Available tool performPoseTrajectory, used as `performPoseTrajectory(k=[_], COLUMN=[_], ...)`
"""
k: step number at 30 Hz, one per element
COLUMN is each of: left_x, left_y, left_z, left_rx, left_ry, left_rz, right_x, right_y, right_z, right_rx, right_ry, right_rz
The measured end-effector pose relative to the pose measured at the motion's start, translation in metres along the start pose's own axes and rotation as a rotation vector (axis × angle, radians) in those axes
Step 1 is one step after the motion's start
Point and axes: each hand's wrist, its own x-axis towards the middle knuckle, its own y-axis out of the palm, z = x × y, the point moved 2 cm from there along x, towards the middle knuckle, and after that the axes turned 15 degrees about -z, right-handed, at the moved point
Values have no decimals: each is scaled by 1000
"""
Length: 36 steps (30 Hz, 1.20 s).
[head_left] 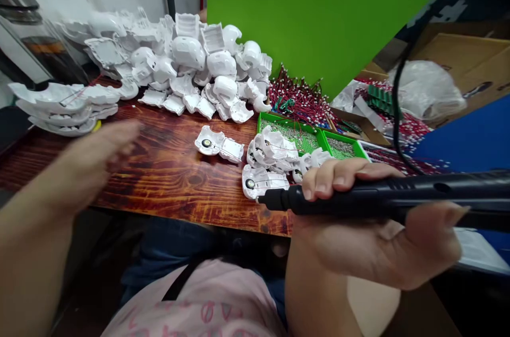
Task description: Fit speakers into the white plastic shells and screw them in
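Observation:
My right hand (370, 230) is wrapped round a black pen-shaped tool (398, 200) with a cable, held level above the near table edge, its tip pointing left. Just beyond the tip lies a white plastic shell with a small round part and thin wires (263, 183). Another such shell pair (219, 144) lies further left on the wood. My left hand (93, 161) hovers over the left of the wooden table (167, 177), blurred by motion, fingers stretched out and holding nothing.
A big heap of white plastic shells (187, 66) fills the back of the table, with a stack of curved white pieces (59, 106) at far left. Green trays (303, 137) and a bundle of red wires (298, 98) sit to the right. A clear bag (430, 87) lies on cardboard boxes.

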Motion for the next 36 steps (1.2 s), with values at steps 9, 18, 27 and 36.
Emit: performPoseTrajectory(k=[9,18,27,36], left_x=[-73,-74,-72,-73], left_y=[101,124,128,127], left_z=[22,29,22,22], left_rx=[-517,-660,-831,-855], left_ry=[-831,-812,-857,-882], left_rz=[689,528,545,490], right_x=[-10,-19,-30,-32], right_y=[14,23,34,35], right_z=[3,-28,-50,-53], right_rx=[-155,-218,-253,-302], right_ry=[128,154,97,52], right_rz=[-21,11,0,-14])
